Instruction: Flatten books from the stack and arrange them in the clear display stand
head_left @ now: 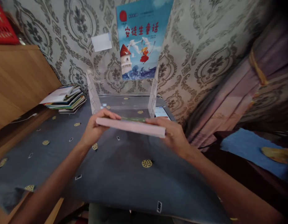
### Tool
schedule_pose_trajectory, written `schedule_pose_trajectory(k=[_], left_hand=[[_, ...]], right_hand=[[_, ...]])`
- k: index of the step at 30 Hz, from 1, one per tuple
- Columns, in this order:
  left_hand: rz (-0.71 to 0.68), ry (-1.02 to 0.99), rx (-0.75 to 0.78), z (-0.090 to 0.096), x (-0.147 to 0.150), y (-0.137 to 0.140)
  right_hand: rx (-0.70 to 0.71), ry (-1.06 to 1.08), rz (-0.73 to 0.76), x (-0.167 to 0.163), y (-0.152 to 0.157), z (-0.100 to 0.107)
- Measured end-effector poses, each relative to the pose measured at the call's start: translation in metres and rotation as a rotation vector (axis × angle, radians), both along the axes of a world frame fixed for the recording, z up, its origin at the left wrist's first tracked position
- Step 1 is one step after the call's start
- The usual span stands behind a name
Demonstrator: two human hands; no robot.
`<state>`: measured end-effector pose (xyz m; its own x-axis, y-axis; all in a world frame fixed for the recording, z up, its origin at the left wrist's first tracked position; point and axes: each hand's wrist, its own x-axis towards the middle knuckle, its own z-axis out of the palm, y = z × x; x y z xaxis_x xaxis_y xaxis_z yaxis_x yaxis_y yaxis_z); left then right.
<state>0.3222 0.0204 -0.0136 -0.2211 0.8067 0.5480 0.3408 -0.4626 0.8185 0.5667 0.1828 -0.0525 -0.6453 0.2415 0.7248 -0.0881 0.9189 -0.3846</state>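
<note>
My left hand [93, 127] and my right hand [175, 133] grip a thick book [131, 126] by its two ends, above the table. The book lies nearly flat with a pale pinkish page edge towards me, and a strip of green cover shows on top. Thumbs and fingers are closed around its ends. Just beyond it stands a clear plastic rack [93, 96] with see-through side walls. Above the rack, a blue picture-covered book [140, 31] with red Chinese characters stands upright near the wall; what supports its lower edge is hard to make out.
A stack of books and papers [66, 98] lies at the back left beside a wooden cabinet [20, 81]. A phone or tablet [161, 112] lies behind my right hand. Dark patterned cloth [116, 174] covers the table. A tied curtain [230, 102] hangs at the right.
</note>
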Motion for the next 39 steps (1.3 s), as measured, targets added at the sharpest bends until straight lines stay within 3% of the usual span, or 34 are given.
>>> schedule_pose_trajectory(k=[3,7,11,20,30,35,39], left_hand=[[-0.089,0.238,-0.069,-0.029,0.009,-0.027],[-0.202,0.688,-0.185,-0.064,0.016,-0.060],[-0.277,1.047,-0.255,-0.085,0.018,-0.074],[-0.148,1.415,-0.327,-0.095,0.026,-0.071],[-0.018,1.455,-0.503,-0.073,0.030,-0.050],[0.227,1.275,-0.444,-0.086,0.009,-0.007],[0.349,1.142,-0.464,-0.100,-0.004,0.019]], right_hand=[[0.191,-0.023,0.112,0.016,-0.008,-0.034],[0.319,-0.150,0.116,0.033,-0.017,-0.067],[0.392,-0.250,0.115,0.040,-0.019,-0.076],[0.418,-0.271,0.079,0.031,-0.009,-0.085],[0.233,-0.508,0.111,0.034,-0.014,-0.074],[0.206,-0.477,0.102,0.030,-0.011,-0.074],[0.234,-0.499,0.060,0.011,-0.015,-0.060]])
